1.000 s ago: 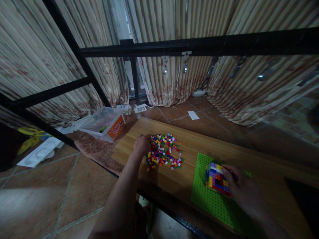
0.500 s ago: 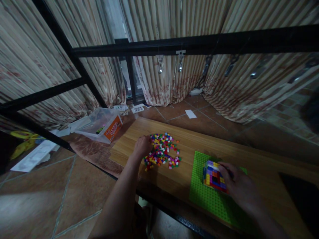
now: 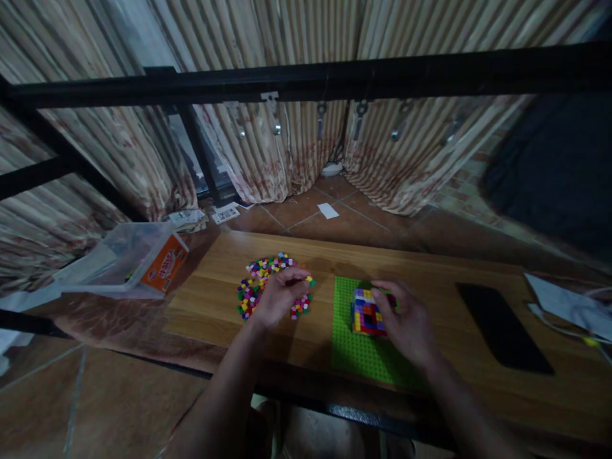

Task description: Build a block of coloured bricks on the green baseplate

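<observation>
A pile of small coloured bricks (image 3: 258, 284) lies on the wooden tabletop (image 3: 430, 357). My left hand (image 3: 281, 294) rests over the pile's right side, fingers curled with the fingertips together; whether a brick is pinched there is too small to tell. To the right lies a green baseplate (image 3: 358, 350), and on it stands a multicoloured brick block (image 3: 366, 312). My right hand (image 3: 406, 322) grips that block from its right side, thumb and fingers around it.
A black phone (image 3: 502, 328) lies flat on the table's right part, with white paper and cables (image 3: 568, 306) beyond it. A clear plastic box with an orange label (image 3: 138, 258) sits left of the table. A black metal bar (image 3: 306, 80) crosses overhead, curtains behind.
The view has swung right, bringing the phone into sight. My left hand moved from the pile's left side to its right side, closer to the baseplate. My right hand stays on the block.
</observation>
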Tool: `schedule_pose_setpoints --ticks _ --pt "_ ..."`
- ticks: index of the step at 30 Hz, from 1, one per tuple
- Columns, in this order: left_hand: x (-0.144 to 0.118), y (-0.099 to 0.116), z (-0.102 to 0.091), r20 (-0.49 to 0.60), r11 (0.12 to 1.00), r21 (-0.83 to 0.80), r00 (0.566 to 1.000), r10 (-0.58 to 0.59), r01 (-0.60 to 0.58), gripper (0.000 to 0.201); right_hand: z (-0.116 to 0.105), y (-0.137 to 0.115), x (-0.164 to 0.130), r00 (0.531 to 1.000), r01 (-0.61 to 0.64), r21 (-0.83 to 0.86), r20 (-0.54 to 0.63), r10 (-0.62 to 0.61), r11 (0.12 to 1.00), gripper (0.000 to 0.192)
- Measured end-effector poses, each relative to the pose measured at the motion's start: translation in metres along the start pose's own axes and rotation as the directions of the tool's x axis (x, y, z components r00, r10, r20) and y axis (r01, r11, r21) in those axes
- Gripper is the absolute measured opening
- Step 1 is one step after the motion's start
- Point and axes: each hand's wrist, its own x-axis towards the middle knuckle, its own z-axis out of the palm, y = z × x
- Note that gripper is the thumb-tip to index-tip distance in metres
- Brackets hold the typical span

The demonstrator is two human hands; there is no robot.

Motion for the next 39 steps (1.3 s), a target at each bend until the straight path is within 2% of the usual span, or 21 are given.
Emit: schedule_pose_setpoints --ticks 3,5,9,14,19,26,37,39 --pt "-0.011 0.001 0.036 0.09 0.989 -0.136 0.995 -0.042 0.054 0.023 0.001 -0.01 -0.003 0.999 -0.016 0.167 0.053 0.007 0.986 0.031" --pt "-0.017 0.003 0.054 0.159 0.979 -0.191 0.987 -0.04 0.07 0.022 0.002 -0.015 -0.006 0.994 -0.017 0.292 0.104 -0.015 0.956 0.028" --pt "-0.025 0.006 0.072 0.224 0.968 -0.249 0.974 0.021 0.037 0.021 0.004 -0.022 -0.009 0.986 -0.047 0.478 0.162 -0.036 0.877 0.018" --pt "-0.026 0.006 0.076 0.235 0.976 -0.214 0.968 0.086 -0.035 0.017 0.004 -0.024 -0.008 0.982 -0.138 0.636 0.187 0.022 0.76 0.015" --pt "-0.024 0.005 0.077 0.271 0.988 -0.127 0.955 0.117 -0.085 0.015 0.001 -0.024 -0.008 0.977 -0.173 0.659 0.206 0.045 0.732 0.016" --pt "-0.022 0.001 0.083 0.319 0.978 -0.208 0.947 0.045 0.023 0.022 -0.006 -0.023 -0.005 0.967 -0.214 0.674 0.247 0.057 0.707 0.021" --pt "-0.023 0.001 0.081 0.366 0.918 -0.357 0.93 -0.03 0.171 0.027 -0.011 -0.023 -0.005 0.937 -0.301 0.703 0.345 0.06 0.644 0.023" --pt "-0.022 0.003 0.08 0.358 0.919 -0.355 0.933 -0.038 0.173 0.026 -0.012 -0.019 -0.004 0.947 -0.281 0.7 0.315 0.069 0.656 0.02"
